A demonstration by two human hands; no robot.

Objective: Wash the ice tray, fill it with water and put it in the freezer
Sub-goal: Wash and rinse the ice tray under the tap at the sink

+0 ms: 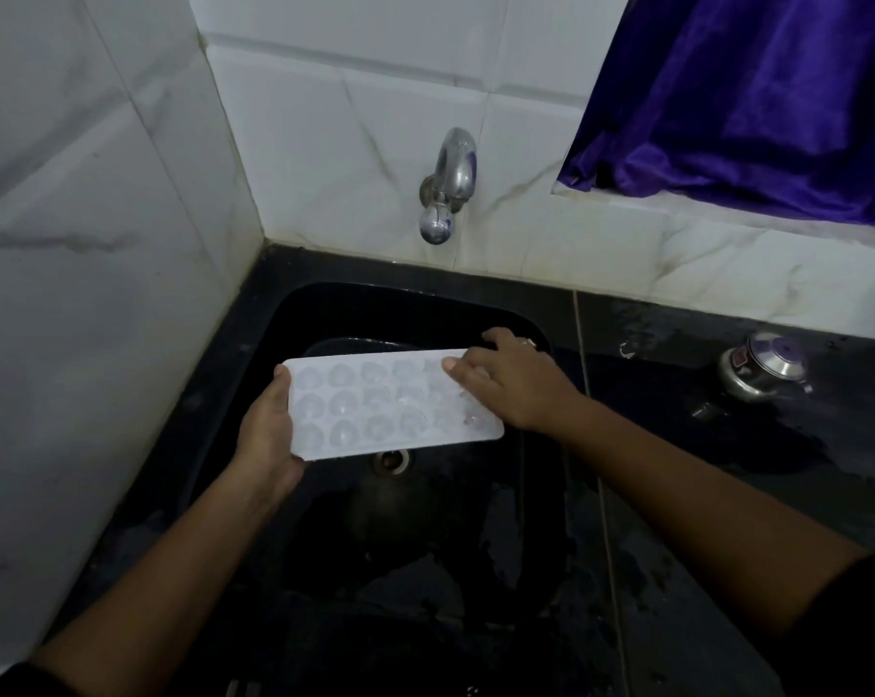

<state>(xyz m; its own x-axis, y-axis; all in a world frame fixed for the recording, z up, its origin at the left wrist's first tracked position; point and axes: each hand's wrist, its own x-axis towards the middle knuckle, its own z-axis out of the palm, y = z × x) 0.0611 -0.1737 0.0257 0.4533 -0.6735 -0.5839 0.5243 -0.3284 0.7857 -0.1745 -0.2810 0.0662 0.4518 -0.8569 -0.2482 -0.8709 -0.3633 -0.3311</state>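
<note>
Both forearms reach forward. The left grip (269, 430) clasps from below, thumb up along the edge; the right grip (513, 382) lies palm down, fingers curled over the far end.

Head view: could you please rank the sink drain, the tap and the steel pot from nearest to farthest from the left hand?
From the left hand, which holds the ice tray's left end:
1. Sink drain, just right of it, under the tray's near edge.
2. Tap, on the back wall above the sink.
3. Steel pot, far right on the counter.
</note>
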